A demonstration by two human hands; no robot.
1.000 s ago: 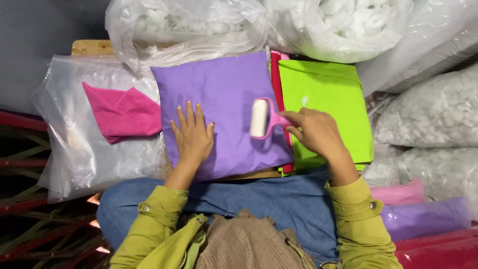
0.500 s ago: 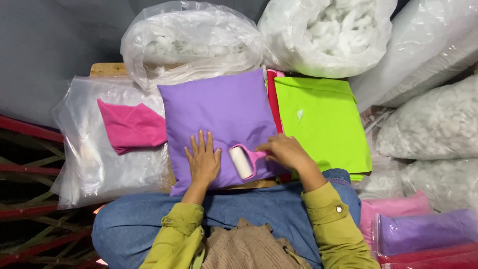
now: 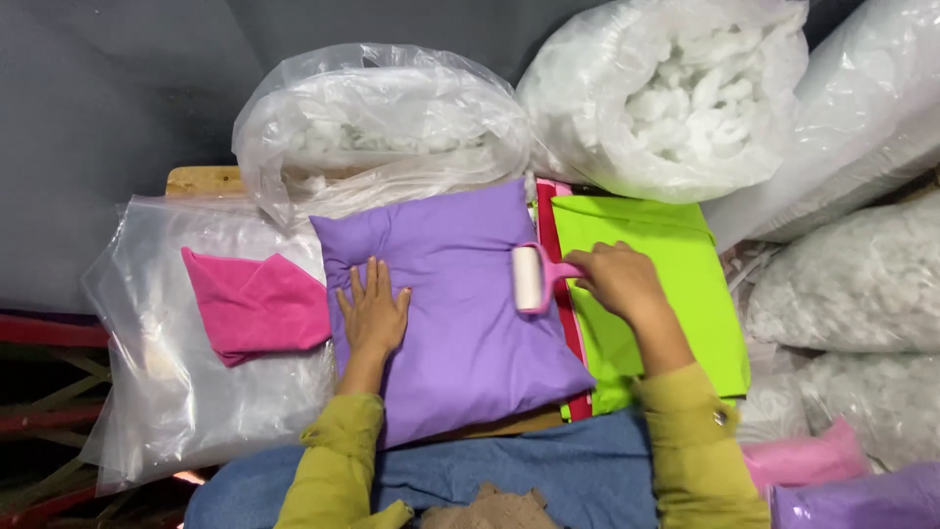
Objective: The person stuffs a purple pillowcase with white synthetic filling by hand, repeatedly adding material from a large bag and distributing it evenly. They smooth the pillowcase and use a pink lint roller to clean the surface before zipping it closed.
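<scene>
The purple pillow point(image 3: 460, 313) lies flat at the centre of the wooden surface point(image 3: 201, 180), directly in front of the person. The lint roller point(image 3: 530, 278), with a white drum and pink handle, rests on the pillow's right edge, drum upright across the fabric. The right hand point(image 3: 617, 279) is closed around the roller's handle, positioned over the green fabric point(image 3: 676, 294) just beside the pillow. The left hand point(image 3: 373, 312) lies palm down on the left part of the pillow, fingers spread and flat, gripping nothing.

A red fabric strip point(image 3: 568, 338) shows between the pillow and the green fabric. To the left of the pillow, a folded pink cloth point(image 3: 255, 306) lies on a clear plastic bag point(image 3: 166, 392). Behind the pillow stand two clear bags of white stuffing point(image 3: 392, 137), one touching the pillow's far edge. More filled bags point(image 3: 852, 284) stack at the right, with a pink pillow point(image 3: 803, 456) and another purple pillow point(image 3: 862, 500) at the lower right.
</scene>
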